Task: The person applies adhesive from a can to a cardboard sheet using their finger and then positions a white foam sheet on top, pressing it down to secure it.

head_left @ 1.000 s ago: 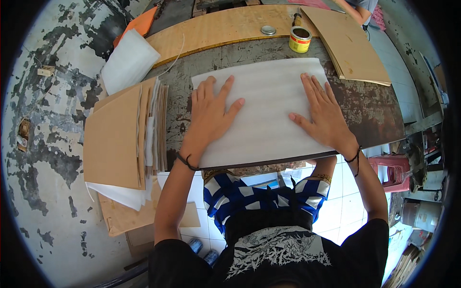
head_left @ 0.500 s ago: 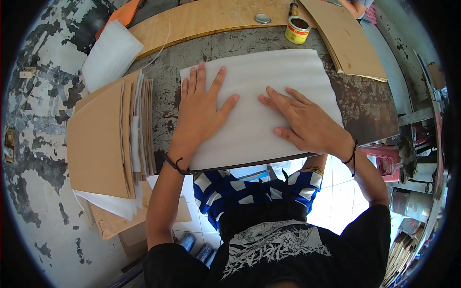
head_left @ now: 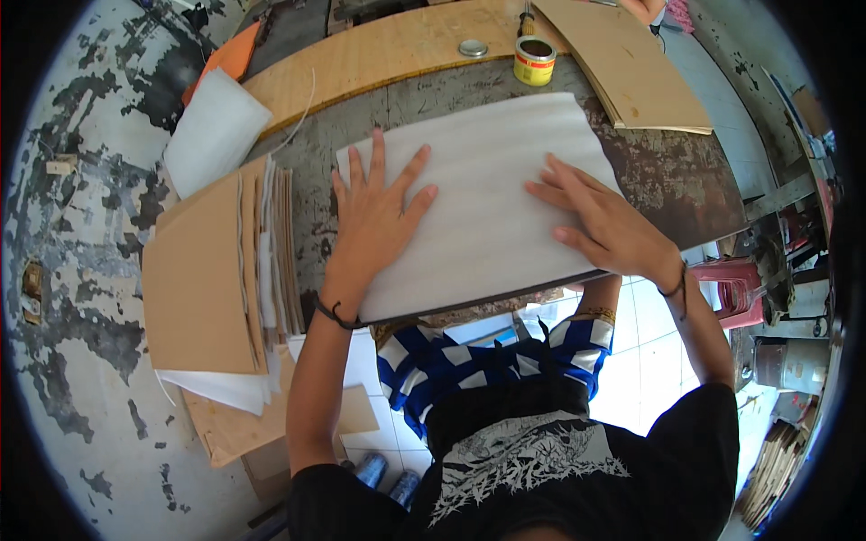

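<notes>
A white foam sheet point(head_left: 478, 207) lies spread on the worn dark table, its near edge along the table's front edge. My left hand point(head_left: 379, 212) rests on the sheet's left part, fingers spread and palm down. On the right part lies my right hand point(head_left: 604, 212), fingers stretched out and thumb apart, holding nothing. Close by my left forearm stands a stack of brown cardboard pieces point(head_left: 203, 279) with white foam layers between some of them.
Beyond the sheet stand a yellow tin point(head_left: 534, 65) and a round metal lid point(head_left: 472, 48) by a curved plywood board point(head_left: 379, 45). Brown cardboard sheets point(head_left: 631, 72) lie at the far right. Folded white foam point(head_left: 216, 126) sits at the far left. A red plastic stool point(head_left: 735, 293) stands right.
My right hand has slid to the right across the foam sheet, toward its right edge. The left hand stays spread on the sheet. The whole view has turned slightly.
</notes>
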Motion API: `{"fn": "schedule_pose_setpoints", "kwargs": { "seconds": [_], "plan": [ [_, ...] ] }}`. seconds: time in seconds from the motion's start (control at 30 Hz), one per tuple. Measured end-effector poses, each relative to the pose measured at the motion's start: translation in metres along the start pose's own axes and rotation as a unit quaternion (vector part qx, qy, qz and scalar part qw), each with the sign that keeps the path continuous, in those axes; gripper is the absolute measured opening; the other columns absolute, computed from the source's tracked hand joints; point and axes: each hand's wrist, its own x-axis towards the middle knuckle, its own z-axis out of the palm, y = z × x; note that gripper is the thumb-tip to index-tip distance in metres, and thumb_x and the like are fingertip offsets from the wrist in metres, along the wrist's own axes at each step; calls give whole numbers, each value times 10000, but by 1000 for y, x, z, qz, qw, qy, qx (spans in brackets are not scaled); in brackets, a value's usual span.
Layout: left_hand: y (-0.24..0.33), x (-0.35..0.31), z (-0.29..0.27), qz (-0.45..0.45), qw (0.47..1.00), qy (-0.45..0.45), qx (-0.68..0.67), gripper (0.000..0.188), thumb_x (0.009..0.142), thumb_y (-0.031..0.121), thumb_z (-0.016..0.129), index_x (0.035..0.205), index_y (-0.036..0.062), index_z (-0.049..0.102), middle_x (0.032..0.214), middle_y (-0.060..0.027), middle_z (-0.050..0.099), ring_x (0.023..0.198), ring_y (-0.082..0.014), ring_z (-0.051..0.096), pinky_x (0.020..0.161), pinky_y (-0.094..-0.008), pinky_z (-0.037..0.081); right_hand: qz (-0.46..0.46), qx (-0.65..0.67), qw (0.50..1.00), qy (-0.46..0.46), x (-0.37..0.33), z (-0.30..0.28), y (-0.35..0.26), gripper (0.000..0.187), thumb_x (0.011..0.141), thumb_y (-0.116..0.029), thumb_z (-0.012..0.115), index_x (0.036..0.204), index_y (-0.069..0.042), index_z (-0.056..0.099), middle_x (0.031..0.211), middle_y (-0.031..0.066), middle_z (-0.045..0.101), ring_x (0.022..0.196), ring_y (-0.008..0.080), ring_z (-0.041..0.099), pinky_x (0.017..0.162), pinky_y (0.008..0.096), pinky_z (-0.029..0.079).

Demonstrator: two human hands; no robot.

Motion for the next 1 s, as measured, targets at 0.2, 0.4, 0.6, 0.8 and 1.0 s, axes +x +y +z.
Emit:
{"fn": "schedule_pose_setpoints", "kwargs": {
  "seconds": [0.2, 0.4, 0.6, 0.8, 1.0],
  "plan": [
    [9, 0, -6, -18, 999, -40, 13, 531, 1005, 540, 449, 1499, 347, 441, 1630, -211, 207, 1470, -519, 171, 1152, -685, 114, 53, -42, 995, 67, -73, 0, 17, 812, 983, -277, 554, 1563, 10, 63, 1436, 88, 559, 1384, 368, 437, 1166, 462, 349],
    [22, 5, -23, 140, 989, -21, 38, 516, 933, 155, 540, 1435, 272, 537, 1558, -170, 371, 1424, -412, 340, 1166, -597, 214, 41, -89, 992, 79, -79, 8, 22, 784, 994, -285, 528, 1555, 17, 71, 1439, 77, 555, 1383, 382, 435, 1165, 455, 368],
    [52, 7, -37, 209, 974, -75, -43, 702, 735, -106, 525, 1351, 216, 625, 1436, -130, 511, 1276, -351, 499, 1093, -465, 371, 64, 65, 990, 107, -84, 6, 29, 785, 984, -140, 546, 1573, -24, 40, 1449, 142, 531, 1382, 372, 443, 1161, 463, 369],
    [63, -2, -34, 174, 982, -57, -56, 714, 722, -132, 496, 1345, 189, 634, 1424, -132, 521, 1282, -351, 491, 1098, -440, 364, 201, 274, 903, 261, -66, 1, 32, 928, 904, -69, 679, 1592, -70, 55, 1460, 233, 456, 1261, 332, 520, 1033, 418, 468],
    [49, -9, -22, 189, 977, -57, -80, 710, 755, -100, 492, 1406, 173, 572, 1446, -170, 497, 1327, -355, 456, 1126, -452, 326, 223, 86, 956, 167, -49, 0, 17, 927, 843, -137, 764, 1567, -86, 187, 1496, 206, 399, 1259, 369, 497, 996, 427, 480]
  ]
}}
